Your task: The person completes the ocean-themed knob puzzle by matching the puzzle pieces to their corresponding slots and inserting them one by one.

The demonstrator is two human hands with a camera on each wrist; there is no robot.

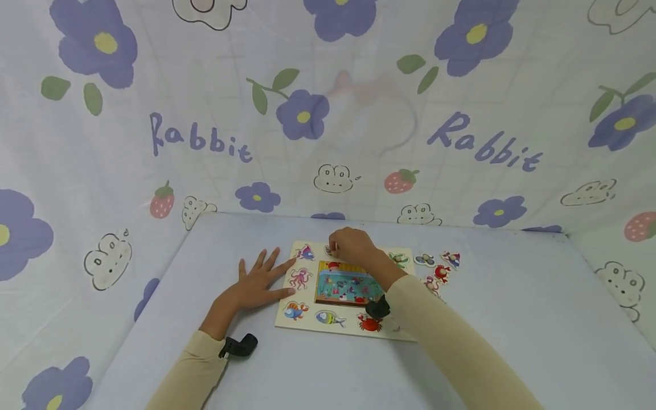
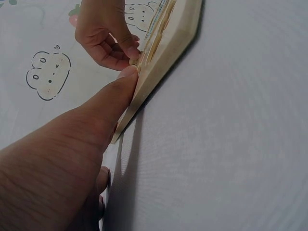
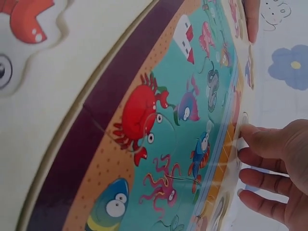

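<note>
A cream wooden puzzle board (image 1: 302,293) with sea-animal shapes around a central aquarium picture (image 3: 139,115) lies on the table. My left hand (image 1: 258,285) has its fingers spread at the board's left side. In the left wrist view its thumb (image 2: 122,79) touches the board's edge. My right hand (image 1: 353,247) is over the board's top row, where it pinches the small wooden knob (image 2: 133,61) of a puzzle piece. That piece (image 1: 328,250) is mostly hidden by the hand, so its animal cannot be made out. A red crab piece (image 1: 370,322) sits in the bottom row.
Right of the board lie several loose pieces: a grey-blue one (image 1: 424,259), a purple fish (image 1: 451,259), a red crab (image 1: 442,274) and a pink octopus (image 1: 433,283), partly behind the right sleeve (image 1: 446,336). A patterned curtain (image 1: 287,171) hangs behind the table (image 1: 512,296).
</note>
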